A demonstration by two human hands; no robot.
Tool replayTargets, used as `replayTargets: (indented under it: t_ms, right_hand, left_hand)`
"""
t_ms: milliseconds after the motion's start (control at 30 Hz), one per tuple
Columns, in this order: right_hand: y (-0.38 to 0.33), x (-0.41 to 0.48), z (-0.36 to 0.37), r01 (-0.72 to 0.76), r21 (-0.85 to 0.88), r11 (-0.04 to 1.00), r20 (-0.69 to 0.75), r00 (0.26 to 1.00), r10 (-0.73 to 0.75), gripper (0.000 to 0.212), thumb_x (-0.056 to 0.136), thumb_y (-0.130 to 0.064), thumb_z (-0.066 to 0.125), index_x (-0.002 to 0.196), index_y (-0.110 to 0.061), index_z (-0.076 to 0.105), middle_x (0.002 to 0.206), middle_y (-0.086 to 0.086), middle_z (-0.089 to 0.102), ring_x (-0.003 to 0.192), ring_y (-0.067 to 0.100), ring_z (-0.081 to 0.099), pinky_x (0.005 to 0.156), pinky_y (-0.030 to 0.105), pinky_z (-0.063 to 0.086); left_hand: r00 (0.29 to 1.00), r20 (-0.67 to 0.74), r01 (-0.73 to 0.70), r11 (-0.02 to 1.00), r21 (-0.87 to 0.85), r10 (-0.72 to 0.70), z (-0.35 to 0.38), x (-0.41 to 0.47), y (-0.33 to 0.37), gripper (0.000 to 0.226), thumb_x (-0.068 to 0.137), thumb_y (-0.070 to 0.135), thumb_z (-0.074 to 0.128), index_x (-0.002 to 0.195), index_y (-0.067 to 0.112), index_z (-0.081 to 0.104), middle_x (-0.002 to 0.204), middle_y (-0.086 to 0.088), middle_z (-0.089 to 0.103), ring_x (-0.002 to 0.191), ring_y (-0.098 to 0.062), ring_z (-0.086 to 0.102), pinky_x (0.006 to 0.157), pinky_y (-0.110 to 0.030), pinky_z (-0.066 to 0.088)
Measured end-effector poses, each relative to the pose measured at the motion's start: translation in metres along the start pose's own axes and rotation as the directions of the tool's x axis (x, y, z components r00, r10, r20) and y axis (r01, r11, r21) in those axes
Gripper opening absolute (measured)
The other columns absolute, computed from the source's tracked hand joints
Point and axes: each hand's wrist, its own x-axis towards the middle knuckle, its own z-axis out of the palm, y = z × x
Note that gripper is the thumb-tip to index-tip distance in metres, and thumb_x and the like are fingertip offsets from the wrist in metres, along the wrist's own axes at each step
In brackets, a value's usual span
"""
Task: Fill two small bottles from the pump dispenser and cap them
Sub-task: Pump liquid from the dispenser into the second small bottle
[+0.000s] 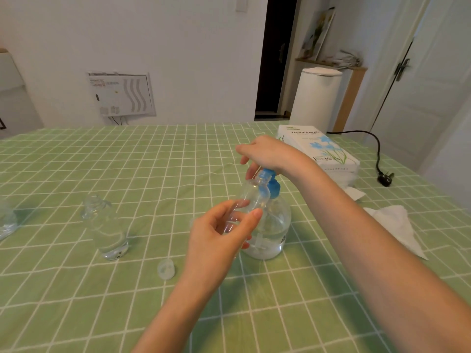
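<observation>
My left hand grips a small clear bottle, tilted with its open mouth up against the blue pump head. The pump sits on a round clear dispenser holding clear liquid. My right hand rests palm-down on top of the pump head, fingers curled over it. A second small clear bottle stands upright and uncapped to the left, with a little liquid at its bottom. A clear cap lies on the cloth in front of it.
A green checked tablecloth covers the table. A tissue paper pack lies at the back right, loose tissues beside it, and a black plug and cord farther right. Another clear container is cut off at the left edge.
</observation>
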Motion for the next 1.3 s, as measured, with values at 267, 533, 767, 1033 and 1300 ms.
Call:
replayTargets:
  t_ms: [267, 533, 767, 1033, 1300]
  right_hand:
    - [0.002, -0.002, 0.004, -0.031, -0.042, 0.999, 0.040, 0.999, 0.033, 0.040, 0.096, -0.034, 0.039, 0.106, -0.007, 0.067, 0.106, 0.014, 0.070, 0.083, 0.024, 0.056, 0.063, 0.028, 0.040]
    - [0.003, -0.005, 0.007, -0.002, -0.009, 1.000, 0.015, 1.000, 0.002, 0.038, 0.097, -0.034, 0.040, 0.106, -0.008, 0.067, 0.104, 0.016, 0.071, 0.083, 0.022, 0.056, 0.074, 0.031, 0.045]
    - [-0.004, -0.005, -0.001, 0.040, -0.019, 0.999, -0.038, 0.998, -0.041, 0.044, 0.096, -0.028, 0.043, 0.118, 0.005, 0.060, 0.099, 0.018, 0.072, 0.076, 0.022, 0.057, 0.073, 0.034, 0.050]
    - [0.000, -0.005, 0.003, 0.007, 0.003, 1.000, -0.016, 1.000, -0.007, 0.045, 0.091, -0.030, 0.053, 0.123, 0.001, 0.056, 0.108, 0.017, 0.070, 0.096, 0.029, 0.067, 0.091, 0.038, 0.049]
    - [0.003, -0.005, 0.010, -0.007, 0.004, 1.000, -0.011, 1.000, 0.007, 0.043, 0.091, -0.031, 0.054, 0.121, 0.000, 0.058, 0.113, 0.018, 0.068, 0.080, 0.020, 0.055, 0.092, 0.040, 0.048]
  left_hand:
    - [1.000, 0.004, 0.013, 1.000, 0.005, -0.013, -0.002, -0.001, -0.004, 0.031, 0.063, 0.038, 0.071, 0.091, 0.026, 0.070, 0.067, 0.005, 0.068, 0.054, -0.003, 0.060, 0.051, -0.013, 0.048]
    - [1.000, -0.004, 0.010, 1.000, 0.017, -0.010, -0.002, -0.002, -0.003, 0.030, 0.068, 0.033, 0.072, 0.096, 0.022, 0.069, 0.071, 0.000, 0.069, 0.055, -0.005, 0.060, 0.050, -0.014, 0.049]
    - [1.000, -0.002, 0.003, 1.000, -0.001, -0.003, 0.000, -0.001, 0.000, 0.039, 0.060, 0.043, 0.069, 0.094, 0.025, 0.069, 0.070, 0.006, 0.070, 0.055, -0.004, 0.061, 0.052, -0.013, 0.049]
    - [1.000, -0.007, 0.012, 1.000, -0.006, -0.012, -0.001, 0.000, -0.002, 0.025, 0.071, 0.028, 0.072, 0.095, 0.022, 0.069, 0.068, 0.005, 0.068, 0.054, -0.004, 0.060, 0.050, -0.013, 0.048]
    - [1.000, -0.009, 0.010, 1.000, 0.026, -0.010, -0.002, -0.002, -0.003, 0.021, 0.074, 0.024, 0.072, 0.094, 0.021, 0.069, 0.077, -0.009, 0.070, 0.055, -0.005, 0.059, 0.050, -0.012, 0.048]
